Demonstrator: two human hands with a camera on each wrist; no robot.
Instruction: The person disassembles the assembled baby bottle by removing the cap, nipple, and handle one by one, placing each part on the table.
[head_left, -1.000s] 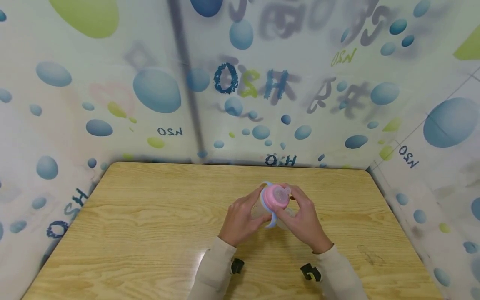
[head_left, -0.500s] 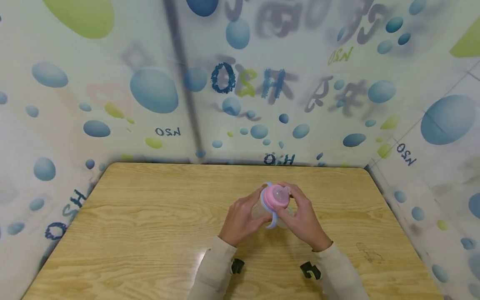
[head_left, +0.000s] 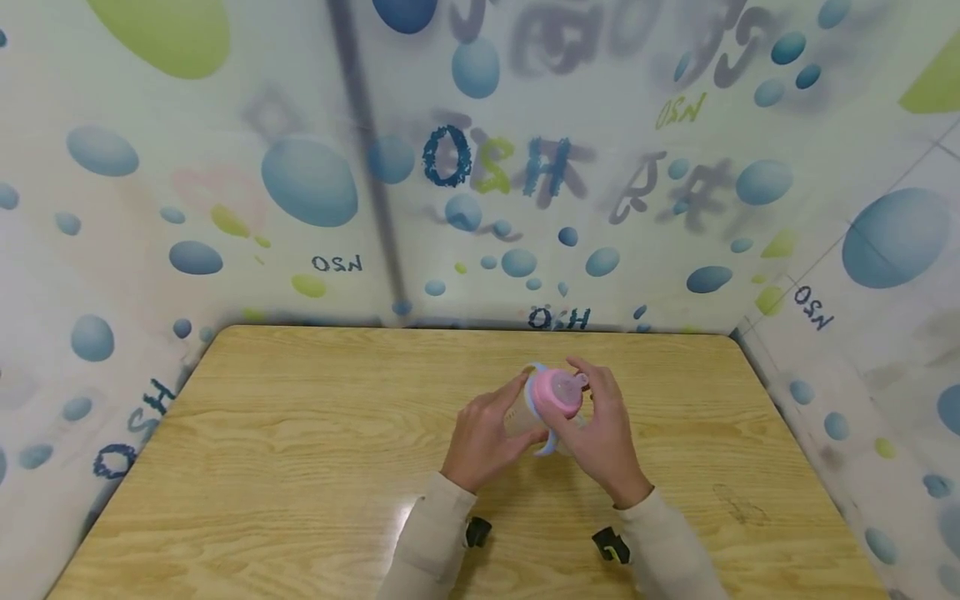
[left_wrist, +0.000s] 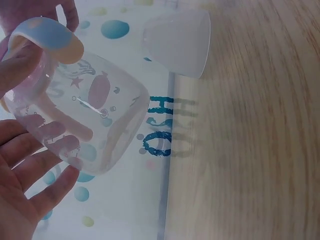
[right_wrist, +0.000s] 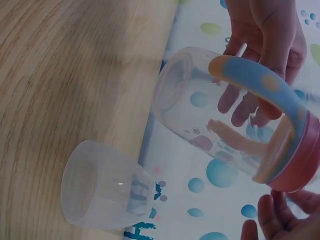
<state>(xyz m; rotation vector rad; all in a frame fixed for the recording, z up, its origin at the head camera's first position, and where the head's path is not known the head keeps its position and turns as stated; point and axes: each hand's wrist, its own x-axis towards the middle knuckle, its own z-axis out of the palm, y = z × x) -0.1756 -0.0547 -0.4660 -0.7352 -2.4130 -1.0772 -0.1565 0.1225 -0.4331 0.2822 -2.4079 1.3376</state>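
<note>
A clear baby bottle (head_left: 519, 417) is held tilted over the table, its top toward the right. It has a pink collar (head_left: 555, 394) with a clear teat (head_left: 581, 381), and blue handles (right_wrist: 260, 80) with orange spots. My left hand (head_left: 483, 437) grips the bottle's body, fingers spread along the clear wall. With thumb and fingers, my right hand (head_left: 606, 433) holds the pink collar, its index finger raised near the teat. A translucent bottle cap (right_wrist: 107, 187) stands on the table below the bottle, mostly hidden by the right hand in the head view.
The wooden table (head_left: 315, 433) ends at a wall sheet (head_left: 480, 233) printed with blue and green drops and letters. Similar sheets rise along its left and right sides. A black strap piece (head_left: 477, 532) sits at the left wrist, another (head_left: 611, 546) at the right.
My right hand has turned about the collar, with its wrist shifting left and its index finger lifting. The bottle has moved slightly right; the left hand keeps its grip.
</note>
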